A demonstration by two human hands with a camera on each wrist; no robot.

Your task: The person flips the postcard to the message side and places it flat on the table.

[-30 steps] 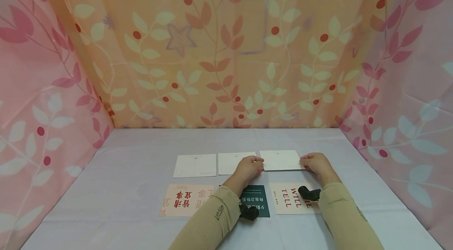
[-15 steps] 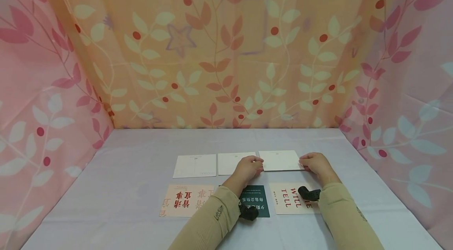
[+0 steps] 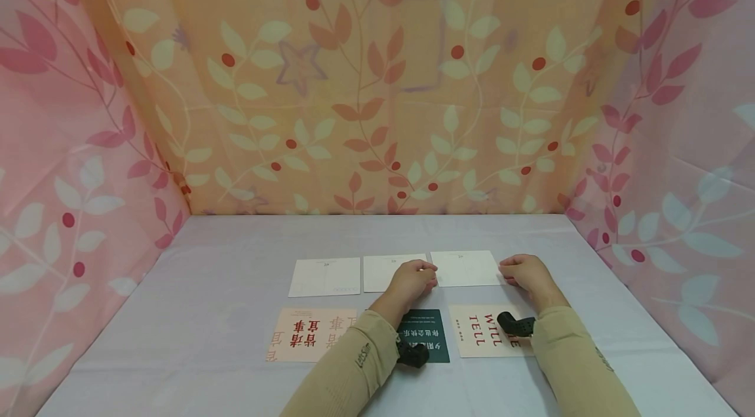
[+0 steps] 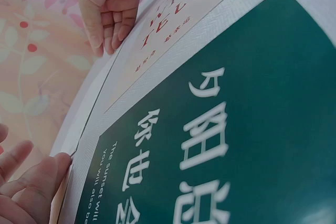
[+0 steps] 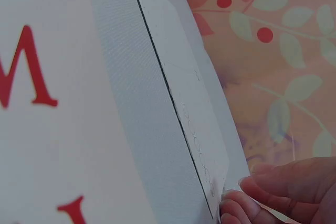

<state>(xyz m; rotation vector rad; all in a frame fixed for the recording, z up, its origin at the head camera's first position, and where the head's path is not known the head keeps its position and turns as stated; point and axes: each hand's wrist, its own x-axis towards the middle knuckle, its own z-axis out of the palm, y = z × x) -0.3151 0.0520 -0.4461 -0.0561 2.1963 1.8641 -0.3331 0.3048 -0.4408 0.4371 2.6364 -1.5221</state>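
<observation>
Three white-backed cards lie in a far row: the left card [image 3: 324, 277], the middle card [image 3: 380, 271] and the right card [image 3: 464, 268]. My left hand [image 3: 413, 278] reaches over the middle card, its fingertips at the left edge of the right card. In the left wrist view its thumb [image 4: 62, 162] touches the card's near edge, fingers spread apart from it. At the opposite end, my right hand [image 3: 527, 273] has its fingertips beside the right edge. In the right wrist view, lower fingers [image 5: 236, 205] touch the card's corner, thumb and index above it.
A nearer row holds a pink card [image 3: 309, 333] with red characters, a dark green card [image 3: 438, 332] partly under the left forearm, and a cream card [image 3: 472, 335] with red letters, partly behind the right wrist. Floral curtains [image 3: 377, 109] surround the white-covered table [image 3: 177, 338].
The right card's front edge has come down and its dark shadow line has gone, so it lies flat. It shifted slightly left, and the right fingertips loosened from its edge.
</observation>
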